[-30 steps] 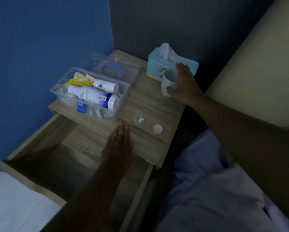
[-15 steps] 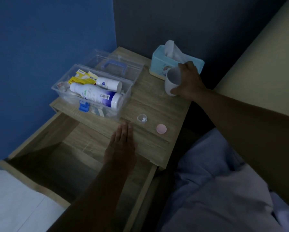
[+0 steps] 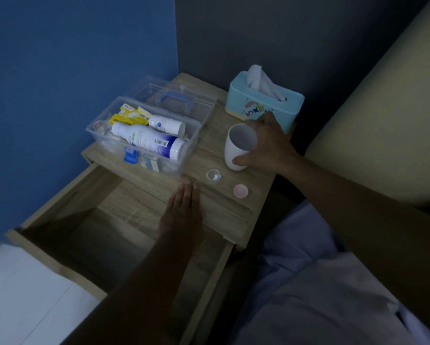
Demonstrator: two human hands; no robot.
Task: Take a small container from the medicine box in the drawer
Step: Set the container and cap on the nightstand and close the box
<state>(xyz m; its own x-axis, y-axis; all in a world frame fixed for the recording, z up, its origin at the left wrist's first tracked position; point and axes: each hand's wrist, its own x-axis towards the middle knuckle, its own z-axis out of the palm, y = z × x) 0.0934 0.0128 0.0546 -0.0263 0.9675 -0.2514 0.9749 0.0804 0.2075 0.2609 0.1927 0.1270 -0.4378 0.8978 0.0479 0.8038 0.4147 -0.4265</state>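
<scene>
The clear medicine box (image 3: 97, 131) stands open on the wooden nightstand top (image 3: 224, 215), holding white bottles and yellow packets. A small clear container (image 3: 213, 175) with white pills sits on the top in front of the box, its pink lid (image 3: 240, 191) beside it. My right hand (image 3: 267, 148) grips a white cup (image 3: 236, 148), tilted, just behind the container. My left hand (image 3: 184, 212) lies flat, fingers together, on the front edge of the top above the open drawer (image 3: 59, 245).
The box's clear lid with a blue handle (image 3: 176, 100) lies behind it. A light blue tissue box (image 3: 263, 100) stands at the back right. A blue wall is to the left, a cream headboard and pale bedding to the right.
My right hand has drawn the white cup toward me, away from the tissue box and closer to the small container. My left hand has stayed in place.
</scene>
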